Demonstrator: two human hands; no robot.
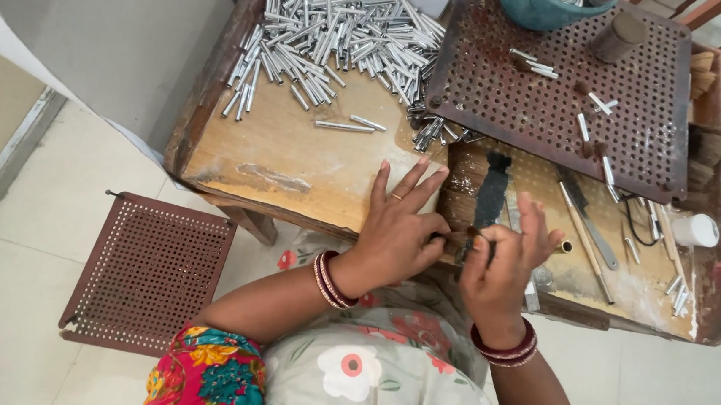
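Note:
My left hand (399, 224) lies on the wooden table (296, 151) near its front edge, fingers spread, its thumb and forefinger pinching one end of a thin dark strand (460, 232). My right hand (504, 259) is closed on the other end of that strand, just right of the left hand. Between and behind the hands lies a dark flat strip (490, 199). A large heap of short silver metal tubes (338, 32) covers the far part of the table, beyond my left hand.
A rusty perforated metal plate (554, 89) lies at the far right with a few tubes, a teal bowl (539, 5) and a cylinder (617, 36). Hand tools (583, 222) and a white cup (697, 229) lie right. A perforated tray (148, 272) sits on the floor.

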